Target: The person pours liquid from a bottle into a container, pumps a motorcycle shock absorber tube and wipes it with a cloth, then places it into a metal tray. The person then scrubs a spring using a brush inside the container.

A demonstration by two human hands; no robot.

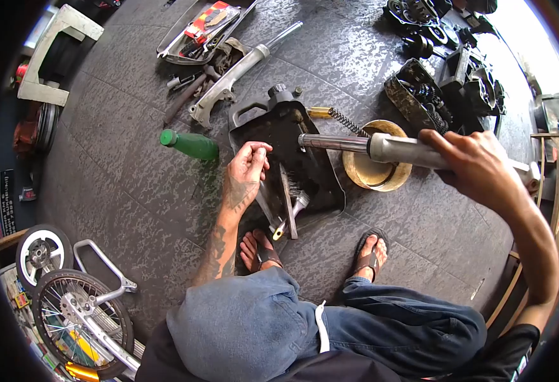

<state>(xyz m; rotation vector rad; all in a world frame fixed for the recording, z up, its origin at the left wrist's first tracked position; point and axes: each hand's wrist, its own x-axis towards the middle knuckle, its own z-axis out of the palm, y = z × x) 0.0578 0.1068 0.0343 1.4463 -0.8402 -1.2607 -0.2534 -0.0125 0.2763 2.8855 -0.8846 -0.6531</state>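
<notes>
My right hand (473, 162) is wrapped around the grey lower part of a motorcycle fork leg (397, 150). The leg lies nearly level, its shiny tube pointing left over a black oil drain pan (338, 202). My left hand (247, 167) is at the pan's left edge, apart from the tube end, with thumb and fingers pressed together. Whatever is in that pinch, if anything, I cannot make out. A brush (297, 207) and a flat bar (287, 202) rest in the pan's near end. Below the fork leg stands a dirty cream bowl (381, 184). A coil spring (346, 121) leans near its rim.
A green bottle (193, 145) lies left of the pan. Beyond it are another fork leg (235, 79) and a tray of tools (171, 54). Greasy engine parts (476, 89) crowd the far right. Wheels (82, 318) stand at lower left. My sandalled feet flank the pan's near end.
</notes>
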